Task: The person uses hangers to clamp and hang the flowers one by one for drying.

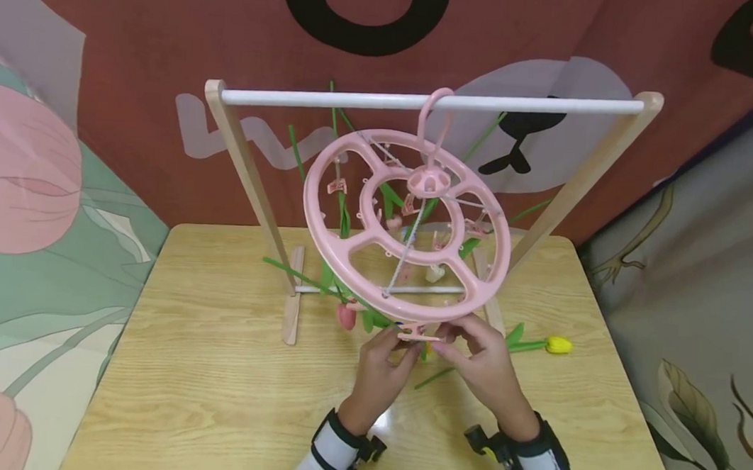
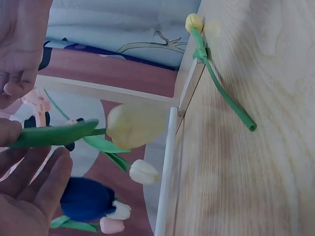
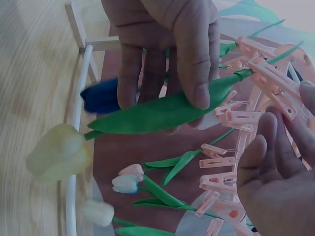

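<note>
A round pink clip hanger [image 1: 344, 251] hangs from a white rail, and both hands work at its near edge. My left hand [image 1: 378, 373] pinches a pale yellow tulip [image 3: 59, 153] by its green leaf and stem, bloom downward. With its fingers on a pink clip [image 3: 273, 86], my right hand [image 1: 487, 368] grips the clip at the tulip's stem. The stem's tip sticks out past that clip. Just beyond the left hand hangs a blue tulip [image 2: 87, 199]. In the head view the held tulip is mostly hidden by the hands.
The wooden rack's white rail [image 1: 332, 100] spans above. More tulips hang from the ring, among them a pink tulip [image 1: 347, 316] at the left and a white tulip [image 2: 143, 171]. A loose yellow tulip [image 1: 559, 345] lies on the wooden table [image 1: 202, 382] by the rack's right foot.
</note>
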### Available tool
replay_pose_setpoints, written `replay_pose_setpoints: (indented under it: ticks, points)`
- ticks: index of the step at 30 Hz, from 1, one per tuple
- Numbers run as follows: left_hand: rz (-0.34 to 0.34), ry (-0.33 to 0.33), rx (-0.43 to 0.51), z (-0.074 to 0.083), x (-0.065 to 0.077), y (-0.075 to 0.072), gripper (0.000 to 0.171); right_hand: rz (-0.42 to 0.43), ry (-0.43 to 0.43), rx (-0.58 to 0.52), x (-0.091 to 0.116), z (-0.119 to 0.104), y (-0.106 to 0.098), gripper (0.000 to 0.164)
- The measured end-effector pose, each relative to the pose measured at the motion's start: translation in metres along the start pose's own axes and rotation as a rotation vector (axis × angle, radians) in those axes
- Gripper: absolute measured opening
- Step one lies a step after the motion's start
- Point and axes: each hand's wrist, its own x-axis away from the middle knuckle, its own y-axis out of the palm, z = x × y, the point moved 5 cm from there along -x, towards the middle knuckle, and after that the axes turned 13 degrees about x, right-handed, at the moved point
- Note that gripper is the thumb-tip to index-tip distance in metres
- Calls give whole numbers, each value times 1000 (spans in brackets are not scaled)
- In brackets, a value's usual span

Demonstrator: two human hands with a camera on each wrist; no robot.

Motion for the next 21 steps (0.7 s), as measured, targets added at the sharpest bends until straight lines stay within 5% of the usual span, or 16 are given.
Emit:
replay_pose_setpoints:
  ticks: [5, 12, 21]
  points:
    - [42, -11, -15, -3, -1, -9, 24, -67, -15, 38, 0, 0, 4, 31]
    - [65, -26, -17, -8, -4, -18, 20, -34, 74, 101, 5, 15, -10, 34]
    - [47, -29, -117, -15, -6, -23, 30, -69, 245, 421, 30, 57, -47, 29]
